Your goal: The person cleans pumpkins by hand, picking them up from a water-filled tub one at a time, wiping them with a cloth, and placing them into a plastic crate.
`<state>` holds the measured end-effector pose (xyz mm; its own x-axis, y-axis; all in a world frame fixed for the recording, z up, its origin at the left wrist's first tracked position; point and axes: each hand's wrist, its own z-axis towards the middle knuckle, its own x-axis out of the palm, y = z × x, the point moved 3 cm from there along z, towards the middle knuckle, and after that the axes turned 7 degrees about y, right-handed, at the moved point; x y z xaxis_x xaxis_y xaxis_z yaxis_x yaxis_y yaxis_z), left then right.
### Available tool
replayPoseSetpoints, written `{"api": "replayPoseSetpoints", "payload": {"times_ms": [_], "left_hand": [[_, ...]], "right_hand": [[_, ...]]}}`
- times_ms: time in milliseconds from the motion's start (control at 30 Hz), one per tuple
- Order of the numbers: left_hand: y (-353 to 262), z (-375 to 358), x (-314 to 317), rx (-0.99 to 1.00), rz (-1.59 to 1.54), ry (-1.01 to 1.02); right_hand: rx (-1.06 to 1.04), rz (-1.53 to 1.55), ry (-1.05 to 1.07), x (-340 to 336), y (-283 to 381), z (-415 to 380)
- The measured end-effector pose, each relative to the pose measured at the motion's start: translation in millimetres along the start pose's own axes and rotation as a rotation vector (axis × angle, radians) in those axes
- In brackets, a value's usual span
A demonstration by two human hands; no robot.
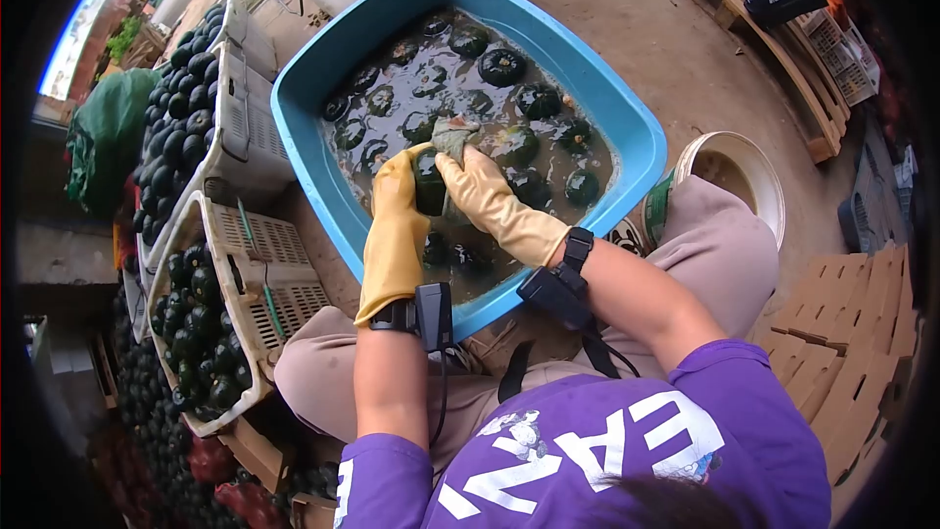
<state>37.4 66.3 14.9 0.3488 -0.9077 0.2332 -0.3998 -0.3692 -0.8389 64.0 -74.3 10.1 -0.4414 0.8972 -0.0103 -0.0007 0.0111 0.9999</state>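
Note:
A blue tub [641, 137] holds murky water with several dark green kabocha squashes [502, 67] floating in it. My left hand [397, 201], in a yellow rubber glove, is wrapped round one dark green squash [429, 183] near the tub's middle, above the water. In a paler yellow glove, my right hand [490, 198] grips a wet greyish-green cloth [455, 140] against the top of that squash. Part of the held squash is hidden behind both gloves. Black devices are strapped to both wrists.
White plastic crates [257, 306] piled with dark green squashes stand at the left. A white bucket [774, 186] is right of the tub, beside my knee. Flattened cardboard [832, 333] lies at the lower right, and a wooden pallet [808, 108] at the upper right.

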Motion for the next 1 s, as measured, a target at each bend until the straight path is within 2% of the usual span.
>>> {"api": "replayPoseSetpoints", "payload": {"times_ms": [33,67,133,167,200,267,333,400,433,467,500,533,600,633,667,733,767,800,867,933,967,1000], "left_hand": [[-1,-4,-1,-0.020,0.077,-0.171],[-2,-9,9,-0.026,0.081,-0.167],[-10,-23,26,0.107,0.037,-0.293],[-17,-32,36,0.172,-0.053,-0.203],[-23,-43,43,0.173,-0.052,-0.203],[-37,-55,61,0.253,-0.180,0.044],[-36,-57,62,0.282,-0.196,0.075],[-30,-53,57,0.394,-0.182,0.188],[-11,-27,40,0.386,-0.067,-0.020],[-21,-27,33,0.432,0.334,-0.135],[-20,-30,29,0.383,0.536,-0.161],[-34,-53,42,0.332,0.733,-0.189],[-33,-88,73,0.640,1.256,-0.203],[-36,-102,77,0.605,1.069,-0.073],[-41,-107,77,0.599,1.075,-0.073],[-47,-104,70,0.323,0.498,0.213],[-45,-89,58,0.526,0.636,0.290],[-31,-83,42,0.527,0.635,0.278],[-36,-96,52,0.259,0.176,0.279],[-30,-94,38,0.310,0.261,0.257],[-25,-92,31,0.357,0.343,0.240],[-22,-89,24,0.403,0.425,0.226]], "right_hand": [[-0.035,-0.056,0.029,2,9,-3],[-0.072,-0.113,0.055,2,13,-4],[-0.270,-0.426,0.204,-11,-8,11],[-0.087,0.296,0.277,-17,18,-2],[0.420,1.094,0.422,-7,20,6],[0.340,1.222,0.433,-7,27,3],[0.377,1.253,0.406,-8,30,-1],[0.407,1.283,0.379,-10,25,2],[0.456,1.241,0.295,-10,8,7],[0.504,1.198,0.212,-11,15,8],[0.390,0.891,0.080,-21,21,2],[0.389,0.891,0.078,-26,27,5],[0.526,0.098,-0.159,-47,23,11],[0.524,0.198,-0.173,-49,17,16],[0.502,0.076,-0.175,-53,13,23],[0.500,-0.029,-0.116,-58,19,18],[0.497,-0.030,-0.106,-57,25,14],[0.495,0.009,-0.061,-53,31,11],[0.495,0.053,-0.007,-41,26,5],[0.133,-0.126,0.132,-18,12,7],[0.120,-0.222,0.100,-8,7,0],[0.180,-0.354,0.203,-9,1,3]]}}
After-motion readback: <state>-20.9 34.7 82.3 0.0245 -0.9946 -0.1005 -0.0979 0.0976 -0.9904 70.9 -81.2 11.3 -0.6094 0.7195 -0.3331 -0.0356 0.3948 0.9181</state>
